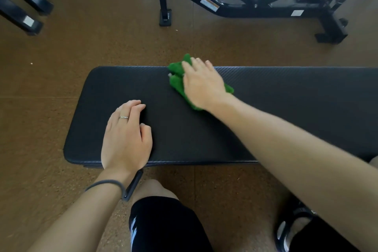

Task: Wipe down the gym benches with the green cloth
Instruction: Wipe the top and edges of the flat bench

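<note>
— Brown speckled gym floor (61, 63) runs all round you, and a black padded counter (204, 139) lies across the middle of your view, its rounded end to the left. What sits past it?

— At the far right you have a black steel machine frame (241, 4) with white labels and a coiled spring. At the far left, two black frame feet (22, 12) rest on the floor, well apart from the counter.

— Where is your green cloth (177, 80)?

— It lies bunched on the counter at the far edge, a little right of the middle. One corner pokes out past that far edge. Your right hand (202, 84) lies flat over it, fingers stretched out and slightly spread, palm pressing down. You are not pinching the cloth; it shows on both sides of the hand.

— And your left hand (125, 139)?

— It rests on the counter near the left end, close to the near edge, and it has hold of nothing. The fingers are curled under loosely, the thumb tucked beside them. You wear a thin ring (123, 117) on one finger and a dark hair tie (106, 184) round the wrist, just beside a black wristband (133, 186).

— What is nearest to you?

— Your knee in black shorts (163, 225) sits below the counter's near edge, and at the lower right your foot is in a black slide sandal (290, 229) on the floor.
</note>
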Demonstrator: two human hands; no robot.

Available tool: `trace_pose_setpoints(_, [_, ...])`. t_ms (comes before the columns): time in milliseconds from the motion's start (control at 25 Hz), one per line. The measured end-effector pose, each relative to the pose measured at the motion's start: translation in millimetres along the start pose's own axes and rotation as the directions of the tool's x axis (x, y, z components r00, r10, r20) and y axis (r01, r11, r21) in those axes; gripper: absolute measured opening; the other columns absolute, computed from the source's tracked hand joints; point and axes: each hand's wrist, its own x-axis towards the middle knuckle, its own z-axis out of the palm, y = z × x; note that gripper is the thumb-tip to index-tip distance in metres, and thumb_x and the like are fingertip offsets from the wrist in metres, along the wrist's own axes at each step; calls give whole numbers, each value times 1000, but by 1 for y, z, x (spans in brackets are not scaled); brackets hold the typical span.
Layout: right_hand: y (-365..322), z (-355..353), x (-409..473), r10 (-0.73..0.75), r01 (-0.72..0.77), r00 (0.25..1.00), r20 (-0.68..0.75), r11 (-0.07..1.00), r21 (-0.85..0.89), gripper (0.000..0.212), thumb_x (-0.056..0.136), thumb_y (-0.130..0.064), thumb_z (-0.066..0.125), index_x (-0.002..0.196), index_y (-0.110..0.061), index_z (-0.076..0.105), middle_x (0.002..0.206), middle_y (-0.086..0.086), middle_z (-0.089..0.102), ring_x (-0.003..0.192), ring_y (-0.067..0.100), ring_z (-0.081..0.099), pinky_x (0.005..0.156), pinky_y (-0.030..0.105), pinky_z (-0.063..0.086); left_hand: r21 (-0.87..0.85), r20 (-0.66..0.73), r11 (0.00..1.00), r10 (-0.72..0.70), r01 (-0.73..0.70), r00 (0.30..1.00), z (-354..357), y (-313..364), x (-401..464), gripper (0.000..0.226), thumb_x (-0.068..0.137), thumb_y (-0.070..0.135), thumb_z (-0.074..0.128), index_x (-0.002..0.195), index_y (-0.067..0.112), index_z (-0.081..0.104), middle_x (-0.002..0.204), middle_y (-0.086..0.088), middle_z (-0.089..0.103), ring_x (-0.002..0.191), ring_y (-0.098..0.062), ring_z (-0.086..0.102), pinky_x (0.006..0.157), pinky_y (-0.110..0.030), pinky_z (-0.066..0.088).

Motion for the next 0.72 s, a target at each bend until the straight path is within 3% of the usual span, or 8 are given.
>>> trace_pose_setpoints(80, [32,-6,9,148,-148,989,-2,988,42,49,109,-26,24,153,-8,38,162,18,36,153,31,27,127,45,14,-1,2,1000,4,-4,1000,0,0,-1,42,97,16,45,137,11,57,147,-2,52,139,-22,44,119,-46,37])
trace_pose_setpoints(160, [37,-3,-17,242,-239,970,-23,967,85,51,109,-26,23,156,-8,35,165,19,30,155,32,23,128,45,12,-2,-5,1000,13,-13,1000,0,-1,-2,42,97,15,45,137,11,56,147,-3,52,139,-22,44,120,-46,36])
trace_pose_setpoints(320, [-19,21,-132,130,-123,986,-109,990,67,58,104,-27,24,156,-4,38,165,21,28,155,35,25,127,47,19,4,-5,1000,19,-19,1000,3,-1,-4,42,97,14,47,138,10,56,147,-4,52,139,-24,44,120,-47,35])
trace_pose_setpoints(440, [-15,13,-111,10,-7,999,-47,998,56,55,109,-26,26,160,-8,30,169,16,21,158,29,17,129,44,14,6,-8,999,38,-38,999,4,-3,-2,42,97,15,45,137,10,56,147,-5,51,140,-25,43,120,-48,34])
trace_pose_setpoints(600, [-11,7,-32,176,-173,983,-49,983,57,55,110,-27,23,163,-10,19,171,15,10,159,28,6,130,42,5,-4,-6,999,42,-42,999,3,-4,-1,41,97,17,46,137,11,55,147,-4,51,139,-24,44,119,-49,35])
trace_pose_setpoints(720, [-29,16,-68,178,-171,980,-83,981,89,58,107,-28,18,161,-7,25,170,19,14,159,31,11,129,44,8,0,-14,999,45,-45,999,5,-5,-3,41,96,14,48,136,11,55,146,-3,51,138,-23,44,120,-47,35])
